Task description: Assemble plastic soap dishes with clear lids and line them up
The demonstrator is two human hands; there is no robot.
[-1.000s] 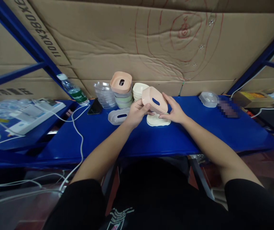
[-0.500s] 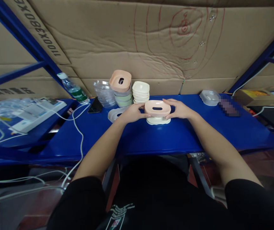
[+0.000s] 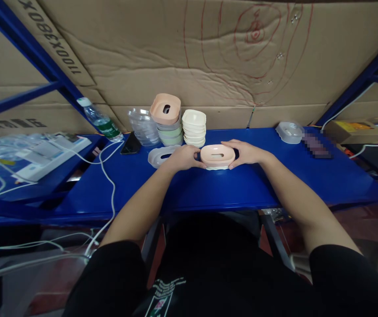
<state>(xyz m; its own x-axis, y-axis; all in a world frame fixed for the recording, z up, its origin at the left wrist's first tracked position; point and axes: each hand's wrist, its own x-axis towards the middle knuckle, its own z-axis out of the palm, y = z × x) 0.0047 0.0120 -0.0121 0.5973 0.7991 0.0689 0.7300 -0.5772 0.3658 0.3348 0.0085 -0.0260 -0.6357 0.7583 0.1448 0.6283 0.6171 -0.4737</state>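
Note:
My left hand (image 3: 188,157) and my right hand (image 3: 244,152) grip the two ends of a pink plastic dish (image 3: 210,159), fingers behind and thumbs at the front. It is rounded, with an oval slot in its floor. Directly beneath it, a cream dish (image 3: 217,167) rests on the blue table, only its front rim showing. Pale cream shows through the slot. Just left of my left hand lies a translucent slotted dish (image 3: 155,159), partly covered by that hand.
Behind my hands stand a stack of cream dishes (image 3: 194,127) and a pink-topped stack (image 3: 165,110). Clear plastic containers (image 3: 143,128), a dark phone (image 3: 130,144) and a bottle (image 3: 101,121) are to the left. A translucent container (image 3: 289,132) sits at right. A white cable (image 3: 113,187) crosses the table (image 3: 215,193).
Both hands have lowered the pink dish onto the cream one, which is now mostly hidden. The slot, dark before, now shows pale cream.

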